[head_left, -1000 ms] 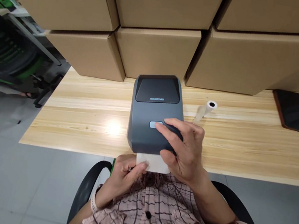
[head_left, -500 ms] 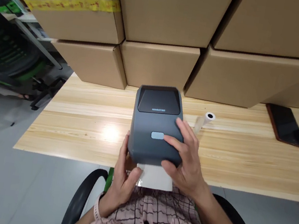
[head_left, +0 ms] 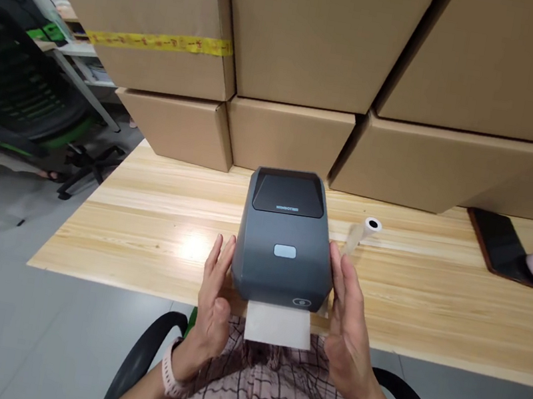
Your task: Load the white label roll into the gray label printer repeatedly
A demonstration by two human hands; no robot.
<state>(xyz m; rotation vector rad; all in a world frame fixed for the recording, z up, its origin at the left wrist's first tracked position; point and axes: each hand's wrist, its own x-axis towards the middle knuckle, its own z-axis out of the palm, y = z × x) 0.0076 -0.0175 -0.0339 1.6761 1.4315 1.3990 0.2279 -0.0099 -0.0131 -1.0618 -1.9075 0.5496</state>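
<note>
both hands have just left the front of the printer (head_left: 286, 233). a second ago the right hand (head_left: 350, 327) had a finger on the button (head_left: 285, 251) and the left hand (head_left: 214, 306) pinched the paper (head_left: 279, 326); now neither touches either one. the paper sticks out freely from the front, past the table's edge, and the button is uncovered. this looks like a shift from working the button and paper to steadying the body.

the printer sits on the table (head_left: 434, 293), near its front edge, between the hands. the left hand is spread flat along the left side, fingers straight, thumb apart; the right hand lies the same way along the right side, fingertips against it. neither pinches anything; how hard they press, i cannot tell.

the printer's inside is hidden under its casing. behind it boxes (head_left: 288, 139) are stacked, the upper left one (head_left: 171, 2) banded with yellow tape (head_left: 162, 42); what they hold cannot be seen. a roll (head_left: 365, 233) is near the right hand, and a phone (head_left: 497, 243) lies farther right.
</note>
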